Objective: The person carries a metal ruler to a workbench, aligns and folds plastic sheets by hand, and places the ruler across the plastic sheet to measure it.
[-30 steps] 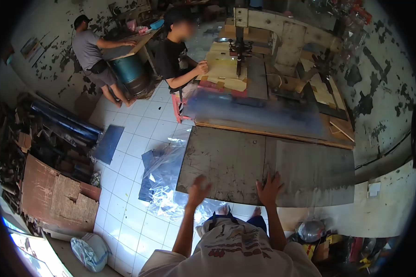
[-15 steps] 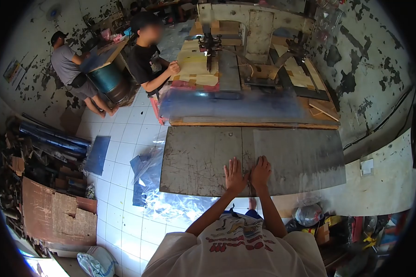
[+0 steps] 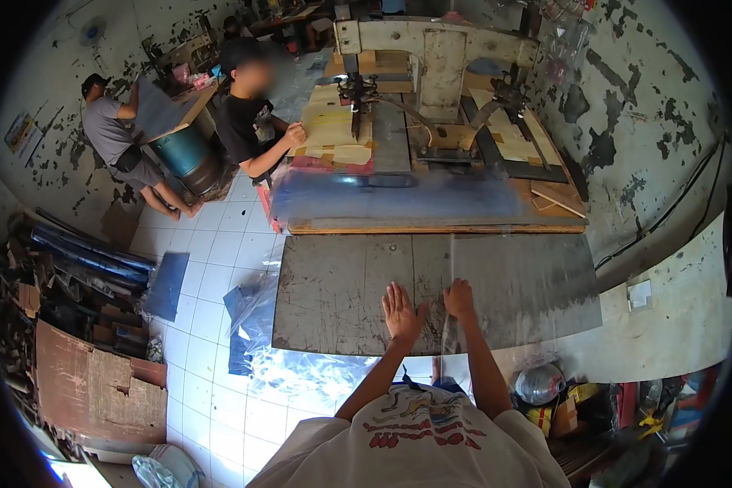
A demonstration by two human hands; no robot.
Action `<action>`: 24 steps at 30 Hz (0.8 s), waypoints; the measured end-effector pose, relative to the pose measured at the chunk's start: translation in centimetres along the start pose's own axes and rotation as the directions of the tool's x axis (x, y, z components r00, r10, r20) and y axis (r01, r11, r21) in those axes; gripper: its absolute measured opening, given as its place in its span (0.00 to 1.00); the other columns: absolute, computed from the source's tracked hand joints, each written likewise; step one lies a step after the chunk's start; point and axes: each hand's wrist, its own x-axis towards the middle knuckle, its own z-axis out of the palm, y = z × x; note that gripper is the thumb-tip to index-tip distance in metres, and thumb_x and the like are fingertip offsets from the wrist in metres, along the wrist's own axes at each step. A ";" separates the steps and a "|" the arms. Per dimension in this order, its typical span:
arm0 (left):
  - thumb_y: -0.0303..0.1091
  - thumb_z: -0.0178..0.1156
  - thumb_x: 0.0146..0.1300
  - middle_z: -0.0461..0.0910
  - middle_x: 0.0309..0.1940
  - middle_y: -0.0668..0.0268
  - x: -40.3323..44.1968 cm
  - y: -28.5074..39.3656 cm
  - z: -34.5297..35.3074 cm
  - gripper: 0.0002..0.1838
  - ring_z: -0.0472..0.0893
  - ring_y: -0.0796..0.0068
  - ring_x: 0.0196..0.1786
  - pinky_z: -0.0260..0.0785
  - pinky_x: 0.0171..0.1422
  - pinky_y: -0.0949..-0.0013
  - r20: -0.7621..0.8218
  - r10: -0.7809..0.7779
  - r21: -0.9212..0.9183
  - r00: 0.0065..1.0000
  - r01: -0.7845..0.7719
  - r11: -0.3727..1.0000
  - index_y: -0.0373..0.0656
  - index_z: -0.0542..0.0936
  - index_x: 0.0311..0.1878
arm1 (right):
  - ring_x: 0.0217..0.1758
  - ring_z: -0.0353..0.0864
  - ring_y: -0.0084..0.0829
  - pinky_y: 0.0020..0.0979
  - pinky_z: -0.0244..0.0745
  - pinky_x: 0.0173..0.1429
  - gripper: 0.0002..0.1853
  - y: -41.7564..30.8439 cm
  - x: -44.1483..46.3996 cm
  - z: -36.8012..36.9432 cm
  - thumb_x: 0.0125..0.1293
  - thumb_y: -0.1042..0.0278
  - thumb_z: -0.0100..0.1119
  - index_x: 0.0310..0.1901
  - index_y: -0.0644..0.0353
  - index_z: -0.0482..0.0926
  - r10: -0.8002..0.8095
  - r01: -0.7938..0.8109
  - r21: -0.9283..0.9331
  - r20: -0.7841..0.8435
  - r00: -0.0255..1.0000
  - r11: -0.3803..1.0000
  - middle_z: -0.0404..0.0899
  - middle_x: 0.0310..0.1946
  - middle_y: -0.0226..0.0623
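Note:
A grey, scratched board [image 3: 342, 285] lies in front of me. My left hand [image 3: 403, 315] rests flat on it, fingers stretched out and holding nothing. Over the right part of the board lies a clear plastic sheet [image 3: 529, 285], its left edge running front to back beside my right hand. My right hand [image 3: 459, 301] is closed at that edge with its fingers curled, pinching the sheet; the fingertips are partly hidden.
Beyond the board stands a machine [image 3: 439, 81] on a wooden-edged table [image 3: 431, 229], with bluish plastic [image 3: 407, 193] along its front. A person in black [image 3: 256, 130] works at its left; another stands by a teal drum [image 3: 189, 159]. Crumpled plastic [image 3: 301, 366] covers floor tiles at left.
My right hand has gone from lying with fingers extended to curled, and the hands have moved apart. The left hand stays flat. The person by the drum has raised an arm with a sheet.

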 end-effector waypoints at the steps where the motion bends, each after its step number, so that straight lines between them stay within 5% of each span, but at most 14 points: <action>1: 0.51 0.53 0.65 0.52 0.73 0.48 0.2 -0.3 0.5 0.37 0.49 0.54 0.77 0.37 0.78 0.51 -0.011 0.012 -0.009 1.000 -0.012 1.000 0.31 0.61 0.68 | 0.45 0.75 0.51 0.46 0.72 0.48 0.20 0.8 0.4 -0.3 0.64 0.61 0.54 0.48 0.72 0.72 0.014 -0.018 0.139 0.027 1.000 0.990 0.75 0.38 0.54; 5: 0.43 0.55 0.65 0.60 0.70 0.52 1.0 -0.8 1.9 0.29 0.55 0.55 0.75 0.44 0.77 0.51 -0.034 0.066 0.007 0.997 -0.065 0.998 0.35 0.68 0.64 | 0.35 0.79 0.42 0.39 0.72 0.41 0.21 2.9 0.1 0.2 0.67 0.60 0.49 0.50 0.72 0.70 0.015 -0.035 0.505 0.043 0.999 0.863 0.77 0.33 0.48; 8: 0.40 0.55 0.64 0.62 0.69 0.53 1.2 -1.2 3.0 0.25 0.58 0.55 0.74 0.47 0.76 0.51 -0.027 0.075 -0.003 0.997 -0.075 0.997 0.36 0.70 0.62 | 0.32 0.76 0.32 0.33 0.72 0.39 0.21 2.1 -0.8 -1.1 0.68 0.58 0.48 0.51 0.69 0.70 0.080 -0.180 0.762 0.166 0.983 0.622 0.76 0.33 0.40; 11: 0.39 0.55 0.64 0.63 0.69 0.53 1.5 -1.1 2.2 0.25 0.58 0.54 0.73 0.47 0.76 0.51 0.007 0.070 -0.077 0.998 -0.069 0.995 0.36 0.71 0.61 | 0.30 0.73 0.25 0.30 0.72 0.37 0.21 2.3 -1.3 -1.2 0.68 0.57 0.50 0.52 0.67 0.70 0.113 -0.199 0.798 0.165 0.980 0.569 0.73 0.32 0.35; 14: 0.41 0.56 0.63 0.61 0.69 0.50 1.3 -0.8 1.9 0.27 0.56 0.53 0.74 0.45 0.76 0.50 0.008 0.067 -0.171 0.998 -0.064 0.983 0.34 0.69 0.62 | 0.29 0.73 0.29 0.33 0.71 0.37 0.17 1.6 -2.2 -2.8 0.67 0.59 0.51 0.49 0.66 0.71 0.071 -0.133 0.822 0.113 0.991 0.554 0.73 0.31 0.37; 17: 0.45 0.57 0.62 0.56 0.71 0.47 0.6 0.3 2.1 0.34 0.51 0.51 0.76 0.40 0.77 0.50 0.005 0.069 -0.209 0.998 -0.067 0.976 0.32 0.64 0.66 | 0.31 0.74 0.40 0.38 0.71 0.40 0.14 1.5 -2.4 -3.6 0.66 0.61 0.52 0.44 0.65 0.72 0.025 0.000 0.618 -0.031 0.999 0.786 0.75 0.31 0.44; 19: 0.48 0.58 0.62 0.52 0.73 0.46 -0.3 1.7 2.2 0.38 0.48 0.51 0.77 0.37 0.78 0.50 0.009 0.050 -0.203 0.999 -0.047 0.978 0.31 0.60 0.68 | 0.35 0.76 0.51 0.44 0.71 0.41 0.15 1.7 -2.7 -3.2 0.65 0.61 0.50 0.43 0.66 0.71 -0.197 0.269 0.118 -0.423 0.885 0.956 0.76 0.33 0.53; 20: 0.48 0.59 0.62 0.51 0.73 0.46 -0.5 2.5 2.2 0.40 0.47 0.51 0.77 0.36 0.78 0.49 0.007 0.031 -0.190 1.000 -0.029 0.981 0.31 0.59 0.69 | 0.37 0.76 0.57 0.47 0.71 0.42 0.15 1.7 -2.8 -2.9 0.65 0.60 0.49 0.42 0.67 0.71 -0.370 0.326 -0.179 -0.536 0.759 0.928 0.77 0.34 0.57; 21: 0.49 0.59 0.61 0.49 0.74 0.47 -0.9 2.8 2.3 0.41 0.46 0.52 0.77 0.35 0.78 0.49 0.002 0.012 -0.173 1.000 -0.012 0.985 0.31 0.57 0.70 | 0.38 0.76 0.59 0.48 0.71 0.43 0.16 1.1 -3.3 -3.1 0.65 0.60 0.49 0.42 0.67 0.71 -0.187 0.269 0.104 -0.488 0.853 0.958 0.77 0.35 0.58; 23: 0.48 0.59 0.61 0.47 0.74 0.48 -1.1 3.2 2.6 0.42 0.45 0.53 0.77 0.32 0.78 0.49 -0.007 0.014 -0.139 1.000 -0.015 0.990 0.31 0.55 0.70 | 0.40 0.76 0.62 0.51 0.70 0.44 0.17 -0.5 -3.7 -4.9 0.65 0.58 0.47 0.43 0.66 0.71 0.130 0.051 0.609 -0.250 0.960 0.791 0.76 0.36 0.59; 24: 0.48 0.59 0.61 0.47 0.75 0.49 -1.2 3.3 2.8 0.43 0.45 0.54 0.78 0.31 0.79 0.50 -0.012 0.017 -0.123 1.000 -0.018 0.992 0.31 0.54 0.71 | 0.41 0.75 0.63 0.51 0.70 0.45 0.17 -0.3 -3.8 -5.2 0.66 0.58 0.47 0.43 0.66 0.71 0.150 -0.003 0.635 -0.177 0.973 0.772 0.76 0.37 0.60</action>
